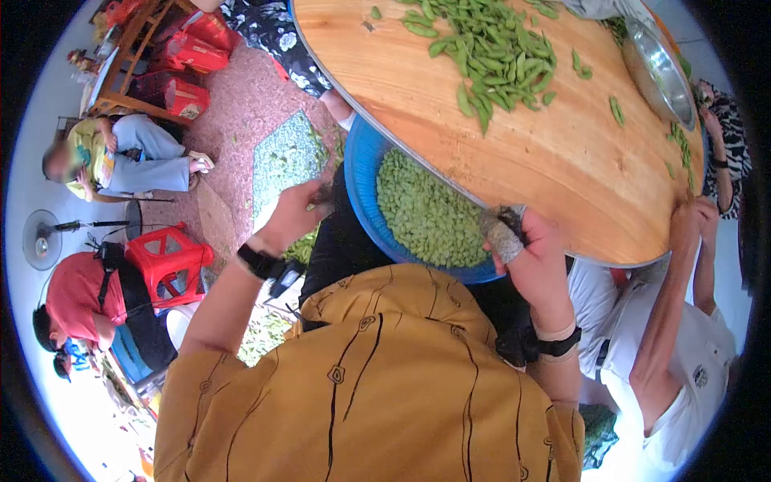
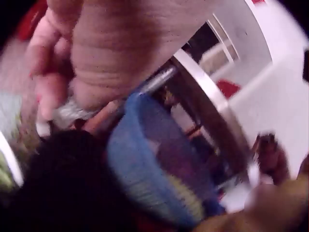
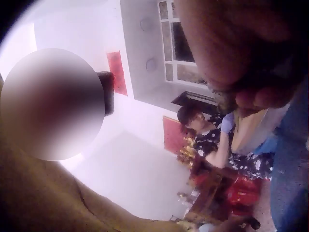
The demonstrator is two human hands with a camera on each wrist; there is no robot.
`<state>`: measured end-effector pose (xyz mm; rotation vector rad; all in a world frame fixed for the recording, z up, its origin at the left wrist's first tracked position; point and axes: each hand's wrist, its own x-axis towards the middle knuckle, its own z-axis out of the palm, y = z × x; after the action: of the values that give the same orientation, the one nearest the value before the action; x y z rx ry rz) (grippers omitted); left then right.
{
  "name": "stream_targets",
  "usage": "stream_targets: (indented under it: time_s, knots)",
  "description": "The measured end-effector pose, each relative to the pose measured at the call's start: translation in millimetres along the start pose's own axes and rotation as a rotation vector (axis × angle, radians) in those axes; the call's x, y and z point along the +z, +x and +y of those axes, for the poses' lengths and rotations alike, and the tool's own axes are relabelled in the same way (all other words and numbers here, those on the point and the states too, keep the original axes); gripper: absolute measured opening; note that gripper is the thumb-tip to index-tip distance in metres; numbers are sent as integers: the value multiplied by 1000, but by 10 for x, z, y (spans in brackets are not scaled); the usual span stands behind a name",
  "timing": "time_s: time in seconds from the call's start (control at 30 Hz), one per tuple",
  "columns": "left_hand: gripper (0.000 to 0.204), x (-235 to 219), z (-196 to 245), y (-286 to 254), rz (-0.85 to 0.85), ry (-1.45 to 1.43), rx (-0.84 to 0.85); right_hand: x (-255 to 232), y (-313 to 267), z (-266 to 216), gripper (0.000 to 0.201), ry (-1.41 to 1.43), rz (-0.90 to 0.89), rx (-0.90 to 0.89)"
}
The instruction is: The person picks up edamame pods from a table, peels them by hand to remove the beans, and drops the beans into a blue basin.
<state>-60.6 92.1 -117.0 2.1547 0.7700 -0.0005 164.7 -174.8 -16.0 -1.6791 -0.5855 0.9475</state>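
My left hand (image 1: pixel 293 218) hovers left of a blue plastic basin (image 1: pixel 361 173), fingers bent. In the left wrist view its fingers bunch below the palm, with a whitish wrapping near the tips. My right hand (image 1: pixel 540 261) is at the near edge of the round wooden tabletop (image 1: pixel 562 185), beside the basin's right rim, its thumb wrapped in greyish tape. Whether either hand holds anything, I cannot tell. Shelled green beans (image 1: pixel 430 213) lie thick in the basin, which stands between the wearer's legs, partly under the tabletop. A heap of green bean pods (image 1: pixel 502 64) lies on the wood.
A metal bowl (image 1: pixel 658 76) tilts at the tabletop's right. Alongside, a person in a white shirt (image 1: pixel 683 345) has hands at the table edge. A red stool (image 1: pixel 169 261) and two seated people are at left. Pods or shells (image 1: pixel 265 333) lie in a pile at lower left.
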Motion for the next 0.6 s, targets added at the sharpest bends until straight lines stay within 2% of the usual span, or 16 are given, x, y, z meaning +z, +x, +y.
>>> stream_targets:
  time_s: [0.03, 0.07, 0.1, 0.17, 0.23, 0.27, 0.33, 0.4, 0.43, 0.53, 0.6]
  knots:
    - [47, -132, -127, -118, -73, 327, 28, 12, 8, -4, 11, 68, -30, 21]
    - [56, -200, -179, -247, -155, 756, 9, 16, 28, 17, 9, 123, -64, 31]
    - [58, -190, -122, -357, -82, 908, -91, 27, 47, 19, 9, 123, -63, 21]
    - [49, -236, 51, -397, 1, 742, 3, 66, 65, 12, 9, 161, -114, 40]
    - [37, -210, 434, -286, 17, 248, 127, 109, 81, 0, 10, 183, -136, 26]
    - [34, -207, 726, -230, -139, -70, 60, 130, 83, -19, 10, 201, -165, 19]
    - [25, -103, 1187, -145, -410, -521, 41, 176, 63, -111, 10, 162, -186, 24]
    - [21, -58, 1527, -84, -651, -628, 43, 190, 37, -183, 11, 115, -202, 25]
    - [18, 14, 1592, -66, -697, -700, 32, 188, 12, -192, 12, 92, -216, 8]
    - [17, 84, 1700, 22, -751, -756, 41, 127, -26, -124, 15, 125, -188, -16]
    - [17, 166, 1679, 16, -627, -903, -15, 109, -63, -122, 18, 197, -157, 0]
